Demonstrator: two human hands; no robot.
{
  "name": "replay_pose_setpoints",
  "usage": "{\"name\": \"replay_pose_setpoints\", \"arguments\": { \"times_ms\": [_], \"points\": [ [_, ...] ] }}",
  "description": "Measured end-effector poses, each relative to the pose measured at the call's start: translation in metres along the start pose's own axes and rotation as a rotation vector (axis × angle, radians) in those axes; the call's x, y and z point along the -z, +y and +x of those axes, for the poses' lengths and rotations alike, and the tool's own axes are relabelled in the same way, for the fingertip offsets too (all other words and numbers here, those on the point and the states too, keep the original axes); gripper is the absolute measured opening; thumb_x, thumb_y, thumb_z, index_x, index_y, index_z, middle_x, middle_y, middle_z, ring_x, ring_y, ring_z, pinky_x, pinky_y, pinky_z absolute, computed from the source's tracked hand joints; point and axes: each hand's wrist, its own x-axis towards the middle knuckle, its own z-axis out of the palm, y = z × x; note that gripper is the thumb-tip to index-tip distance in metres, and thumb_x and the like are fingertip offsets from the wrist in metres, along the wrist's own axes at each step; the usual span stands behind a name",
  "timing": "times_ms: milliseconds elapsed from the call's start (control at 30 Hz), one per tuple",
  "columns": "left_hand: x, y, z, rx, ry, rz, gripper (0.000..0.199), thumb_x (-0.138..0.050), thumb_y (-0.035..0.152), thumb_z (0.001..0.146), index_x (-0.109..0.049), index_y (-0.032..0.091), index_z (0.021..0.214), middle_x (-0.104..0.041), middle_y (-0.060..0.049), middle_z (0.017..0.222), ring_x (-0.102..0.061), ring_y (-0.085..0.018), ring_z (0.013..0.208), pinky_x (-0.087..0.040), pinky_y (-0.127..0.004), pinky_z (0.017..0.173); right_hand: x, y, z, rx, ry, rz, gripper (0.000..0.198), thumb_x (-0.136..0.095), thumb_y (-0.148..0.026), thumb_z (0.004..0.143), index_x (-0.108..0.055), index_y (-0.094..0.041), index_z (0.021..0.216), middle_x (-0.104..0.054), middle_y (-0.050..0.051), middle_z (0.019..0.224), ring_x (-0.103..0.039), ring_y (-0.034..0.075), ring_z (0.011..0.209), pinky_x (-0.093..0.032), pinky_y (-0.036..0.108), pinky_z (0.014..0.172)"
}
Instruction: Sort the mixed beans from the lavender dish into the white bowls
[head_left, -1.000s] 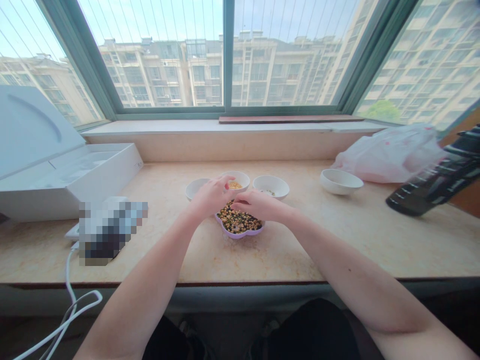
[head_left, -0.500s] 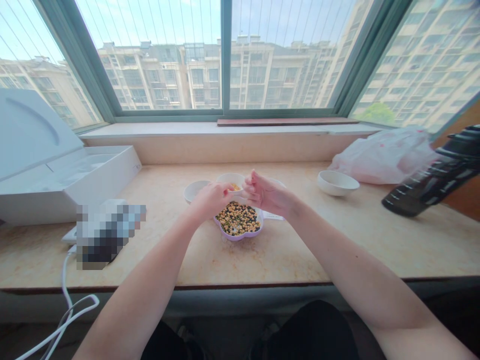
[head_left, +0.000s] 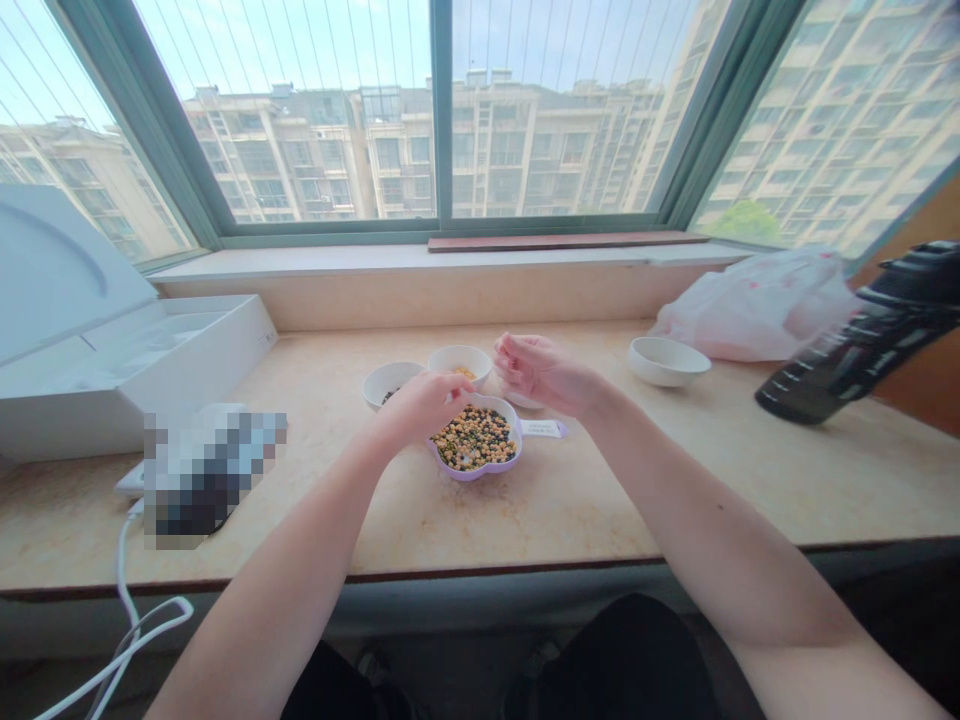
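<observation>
A purple-rimmed dish (head_left: 480, 473) holds mixed yellow, black and green beans. Over its back left edge, my left hand (head_left: 431, 405) has its fingers pinched together; anything between them is too small to make out. My right hand (head_left: 536, 370) hovers behind the dish's right side, fingers curled closed, contents hidden. Behind the dish stand a white bowl with dark beans (head_left: 375, 386) at left and a white bowl with yellow beans (head_left: 466, 355) in the middle. Another white dish (head_left: 525, 402) is mostly hidden under my right hand. A white tag-like strip (head_left: 541, 428) lies beside the purple dish.
An open white box (head_left: 202, 350) and a pixelated object (head_left: 214, 480) with a white cable (head_left: 127, 570) are at left. At right are a white bowl (head_left: 669, 362), a plastic bag (head_left: 757, 310) and a dark bottle (head_left: 840, 350). The counter's front edge runs below.
My right hand has moved right, away from my left hand, uncovering more of the middle bowl and the white strip. My left hand stays near the purple dish. The view has shifted slightly.
</observation>
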Motion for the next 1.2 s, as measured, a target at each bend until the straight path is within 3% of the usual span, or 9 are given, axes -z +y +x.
{"name": "replay_pose_setpoints", "arguments": {
  "times_ms": [133,200,300,400,567,700,900,1033,1200],
  "points": [
    [0.001,0.002,-0.001,0.002,-0.016,0.001,0.028,-0.051,0.025,0.095,-0.077,0.025,0.104,-0.074,-0.002,0.083,-0.066,-0.018,0.076,-0.049,-0.029,0.076,0.015,-0.005,0.002,0.127,0.144,-0.242,0.046,-0.081,-0.056,0.074,-0.054,-0.019,0.071,-0.042,-0.006,0.064,-0.033,0.008,0.055,-0.028,0.025,0.052],
    [0.002,0.004,-0.002,0.002,-0.027,0.003,0.028,-0.051,0.023,0.094,-0.076,0.024,0.104,-0.074,-0.002,0.084,-0.066,-0.017,0.076,-0.049,-0.028,0.075,0.023,-0.006,0.004,0.21,0.269,-0.468,0.042,-0.078,-0.056,0.076,-0.059,-0.019,0.075,-0.049,-0.004,0.066,-0.038,0.01,0.058,-0.032,0.027,0.056],
    [0.003,0.007,-0.003,0.005,-0.048,-0.002,0.028,-0.051,0.024,0.094,-0.076,0.024,0.106,-0.075,-0.002,0.085,-0.066,-0.017,0.076,-0.049,-0.028,0.074,0.032,-0.004,0.006,0.37,0.47,-0.937,0.028,-0.076,-0.044,0.08,-0.066,-0.018,0.077,-0.06,0.001,0.072,-0.048,0.014,0.066,-0.038,0.031,0.066],
    [0.003,0.007,-0.004,0.004,-0.064,-0.014,0.028,-0.052,0.024,0.094,-0.076,0.022,0.107,-0.075,-0.003,0.086,-0.066,-0.018,0.077,-0.05,-0.028,0.075,0.038,-0.003,0.006,0.398,0.514,-1.216,0.016,-0.071,-0.032,0.085,-0.069,-0.017,0.079,-0.064,0.003,0.075,-0.053,0.016,0.069,-0.041,0.032,0.07],
    [-0.001,0.007,-0.003,-0.034,-0.105,-0.047,0.025,-0.054,0.023,0.092,-0.077,0.022,0.103,-0.075,-0.004,0.088,-0.066,-0.018,0.079,-0.05,-0.029,0.076,0.046,-0.005,0.004,0.259,0.454,-1.418,0.015,-0.064,-0.027,0.09,-0.074,-0.017,0.085,-0.07,0.007,0.088,-0.061,0.018,0.076,-0.044,0.032,0.075],
    [-0.004,0.009,-0.003,-0.105,-0.196,-0.004,0.022,-0.055,0.019,0.089,-0.077,0.022,0.09,-0.076,-0.004,0.094,-0.066,-0.018,0.08,-0.048,-0.03,0.076,0.053,-0.005,0.004,0.021,0.441,-1.574,0.02,-0.061,-0.027,0.093,-0.078,-0.018,0.092,-0.075,0.01,0.097,-0.066,0.022,0.089,-0.046,0.032,0.08],
    [-0.006,0.011,-0.004,-0.101,-0.271,0.063,0.016,-0.066,0.02,0.081,-0.079,0.023,0.09,-0.074,-0.004,0.095,-0.066,-0.02,0.081,-0.047,-0.029,0.072,0.062,0.0,0.006,-0.261,0.374,-1.708,0.025,-0.056,-0.019,0.091,-0.081,-0.019,0.096,-0.077,0.011,0.109,-0.069,0.024,0.099,-0.049,0.03,0.08],
    [-0.008,0.013,-0.004,-0.092,-0.298,0.068,0.015,-0.068,0.023,0.079,-0.079,0.023,0.09,-0.073,-0.005,0.096,-0.066,-0.021,0.086,-0.047,-0.028,0.07,0.065,0.003,0.005,-0.324,0.414,-1.687,0.033,-0.052,-0.011,0.089,-0.08,-0.02,0.103,-0.075,0.011,0.117,-0.069,0.024,0.105,-0.049,0.031,0.085],
    [-0.008,0.018,-0.004,-0.042,-0.329,0.056,0.018,-0.061,0.018,0.081,-0.078,0.023,0.085,-0.075,-0.004,0.095,-0.066,-0.02,0.084,-0.044,-0.028,0.067,0.056,0.001,0.005,-0.322,0.497,-1.668,0.032,-0.052,-0.016,0.09,-0.08,-0.022,0.105,-0.075,0.01,0.118,-0.069,0.025,0.104,-0.05,0.032,0.082]
  ]
}}
